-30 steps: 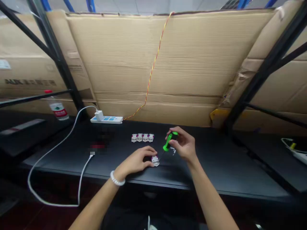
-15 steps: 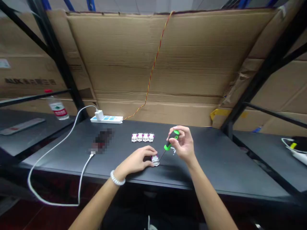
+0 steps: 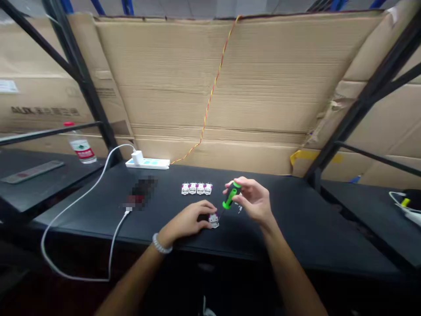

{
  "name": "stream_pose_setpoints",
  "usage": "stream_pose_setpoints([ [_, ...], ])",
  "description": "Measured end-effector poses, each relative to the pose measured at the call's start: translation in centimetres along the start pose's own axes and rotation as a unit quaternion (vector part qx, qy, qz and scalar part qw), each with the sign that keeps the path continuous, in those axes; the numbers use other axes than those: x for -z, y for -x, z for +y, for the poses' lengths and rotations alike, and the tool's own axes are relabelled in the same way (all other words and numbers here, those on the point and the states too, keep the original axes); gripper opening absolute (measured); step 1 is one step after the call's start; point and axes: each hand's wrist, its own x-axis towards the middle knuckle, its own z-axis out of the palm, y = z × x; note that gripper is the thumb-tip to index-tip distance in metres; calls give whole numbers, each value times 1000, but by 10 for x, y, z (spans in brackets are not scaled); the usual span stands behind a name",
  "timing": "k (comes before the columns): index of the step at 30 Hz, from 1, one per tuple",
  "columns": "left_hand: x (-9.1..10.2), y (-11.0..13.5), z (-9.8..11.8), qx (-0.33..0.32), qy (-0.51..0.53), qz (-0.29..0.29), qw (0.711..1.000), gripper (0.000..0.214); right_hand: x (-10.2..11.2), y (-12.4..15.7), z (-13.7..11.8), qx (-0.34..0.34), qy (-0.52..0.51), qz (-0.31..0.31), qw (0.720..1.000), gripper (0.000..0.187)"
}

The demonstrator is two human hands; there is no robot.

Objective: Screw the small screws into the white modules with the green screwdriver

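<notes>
My left hand (image 3: 194, 218) rests on the dark table with its fingers closed on a small white and purple plastic part (image 3: 213, 220). In my right hand (image 3: 251, 197) is a screwdriver (image 3: 232, 195) with a green and black handle, pinched between thumb and fingers. Its thin shaft slants down to the right side of that part; whether the tip touches it I cannot tell. Partly hidden behind my right hand, some tiny white pieces (image 3: 240, 209) lie on the table. Farther back stands a row of several similar white and purple parts (image 3: 196, 188).
A white power strip (image 3: 148, 163) with a plugged-in charger (image 3: 137, 156) lies at the back left. Its white cable (image 3: 62, 208) loops over the table's front edge to a blurred-out object (image 3: 141, 192). Cardboard (image 3: 210, 87) walls the back; black metal posts (image 3: 95, 101) stand at both sides.
The screwdriver's handle has turned and tilted more upright, and my right hand has shifted slightly to the right and down. My left hand keeps its hold on the part.
</notes>
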Motion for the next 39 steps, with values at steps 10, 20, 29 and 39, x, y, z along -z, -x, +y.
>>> stream_pose_setpoints([
  [10,0,-1,1,4,-9,-2,1000,43,0,-2,5,-11,74,39,996,38],
  [20,0,-1,5,9,-6,0,1000,43,-4,1,9,29,145,83,986,35],
  [29,6,-9,2,3,-90,-10,996,44,4,8,-3,85,97,214,968,34],
  [39,24,-98,-10,23,-231,-99,968,44,48,33,-9,93,104,331,933,36],
])
